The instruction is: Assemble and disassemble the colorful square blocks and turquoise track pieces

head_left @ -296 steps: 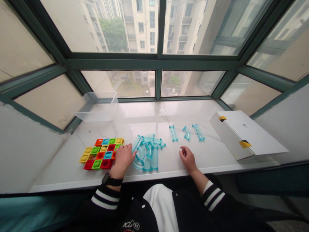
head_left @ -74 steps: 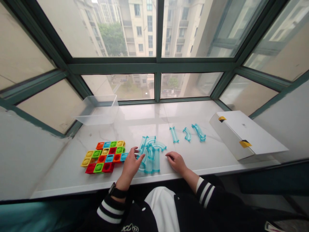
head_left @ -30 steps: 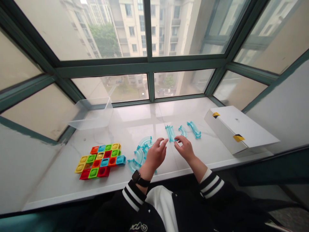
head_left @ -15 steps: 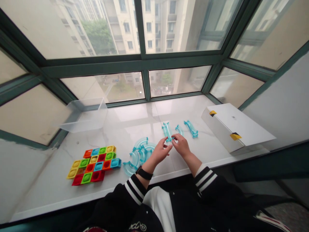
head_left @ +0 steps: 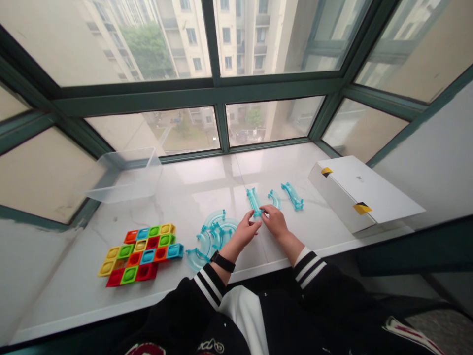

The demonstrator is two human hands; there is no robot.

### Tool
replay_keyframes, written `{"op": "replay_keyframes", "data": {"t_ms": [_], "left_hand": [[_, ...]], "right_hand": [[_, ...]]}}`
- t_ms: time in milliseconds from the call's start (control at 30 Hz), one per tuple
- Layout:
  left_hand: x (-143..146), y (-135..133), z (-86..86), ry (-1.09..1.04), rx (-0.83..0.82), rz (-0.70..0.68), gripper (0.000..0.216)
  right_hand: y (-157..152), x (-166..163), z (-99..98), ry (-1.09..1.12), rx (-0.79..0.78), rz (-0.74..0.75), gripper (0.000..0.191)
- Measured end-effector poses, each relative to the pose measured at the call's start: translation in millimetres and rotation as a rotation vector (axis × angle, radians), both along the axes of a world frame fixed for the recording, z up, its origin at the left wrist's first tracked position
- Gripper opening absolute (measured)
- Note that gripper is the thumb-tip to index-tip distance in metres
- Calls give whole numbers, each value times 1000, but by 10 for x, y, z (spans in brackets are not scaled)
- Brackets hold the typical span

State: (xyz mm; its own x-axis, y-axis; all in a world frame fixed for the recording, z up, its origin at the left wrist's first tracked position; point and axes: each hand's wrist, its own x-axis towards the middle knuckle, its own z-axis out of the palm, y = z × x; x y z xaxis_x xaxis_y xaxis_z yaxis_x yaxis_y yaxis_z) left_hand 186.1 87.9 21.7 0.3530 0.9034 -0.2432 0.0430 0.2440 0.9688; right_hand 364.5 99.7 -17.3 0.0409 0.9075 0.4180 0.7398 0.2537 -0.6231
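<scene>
Touching straight track (head_left: 253,201): right hand (head_left: 274,220), fingertips at its near end; clear blue plastic, lying lengthwise on the sill (head_left: 199,187), right of the middle, between near and far edges; one piece or two stacked, cannot tell
Right hand: thumb and forefinger close to each other at the track's near right corner; whether clamped on it, cannot tell
Left hand (head_left: 244,231): thumb and forefinger apart, just beside the same near end; contact unclear; dark watch strap (head_left: 224,262) on wrist
Curved track (head_left: 274,198): just right of the straight track, apart from it
Wavy track (head_left: 292,196): farther right, toward the white box
Track pile (head_left: 212,235): mostly curved blue pieces, overlapping, near the sill's front edge; partly behind the left hand
Blocks (head_left: 142,254): red, yellow, green, blue and orange, in staggered rows toward the front left corner
Clear bin (head_left: 129,195): far left corner, by the window
White box (head_left: 364,197): right edge of sill, two yellow-and-black tabs
</scene>
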Motion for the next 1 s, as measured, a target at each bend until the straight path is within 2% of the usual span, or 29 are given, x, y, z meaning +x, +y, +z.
{"op": "replay_keyframes", "data": {"t_ms": [233, 467, 767, 1000], "left_hand": [[6, 24, -114, 50, -16, -25, 80], [-1, 29, -98, 92, -20, -68, 80], [-9, 34, -209, 100, -23, -80, 82], [-5, 34, -208, 85, -40, -75, 87]], "right_hand": [[7, -20, -37, -27, 5, 1, 28], [28, -14, -75, -41, -17, -3, 26], [12, 4, -118, -39, -39, 4, 25], [14, 6, -112, -35, -60, 6, 27]]}}
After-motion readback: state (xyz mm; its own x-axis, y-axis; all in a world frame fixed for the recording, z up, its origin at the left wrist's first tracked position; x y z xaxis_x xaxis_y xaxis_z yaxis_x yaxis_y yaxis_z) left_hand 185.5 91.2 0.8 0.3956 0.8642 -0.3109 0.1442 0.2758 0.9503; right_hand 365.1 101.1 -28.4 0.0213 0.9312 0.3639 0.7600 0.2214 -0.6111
